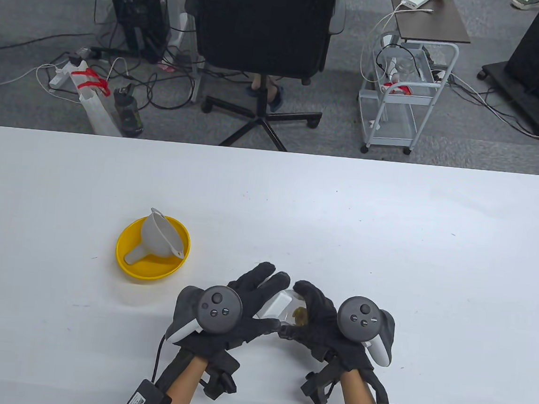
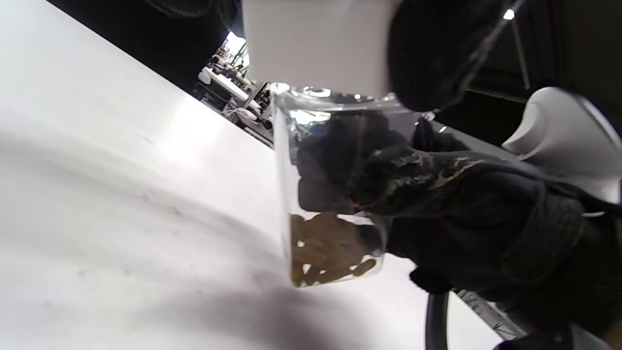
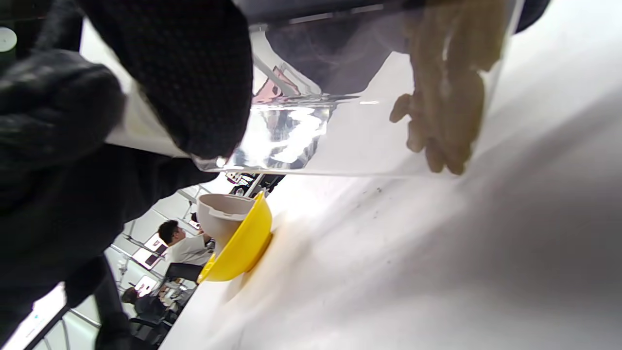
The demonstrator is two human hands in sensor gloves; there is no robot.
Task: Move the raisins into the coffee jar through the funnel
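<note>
Both hands closing round a clear jar near the tabletop's front edge — raisins already inside, lid going on or coming off.

Left hand (image 1: 222, 311) is gripping the white lid (image 1: 275, 305), fingers wrapped; right hand (image 1: 329, 325) is holding the jar (image 2: 330, 194) body, tilted, raisins (image 2: 325, 257) pooled at its base. Funnel (image 1: 155, 237) is lying on its side in the yellow bowl (image 1: 125, 265), well apart to the left. Judging the transfer mostly done, capping remaining; whether the lid is threaded, cannot tell, gloves are hiding the seam.
</note>
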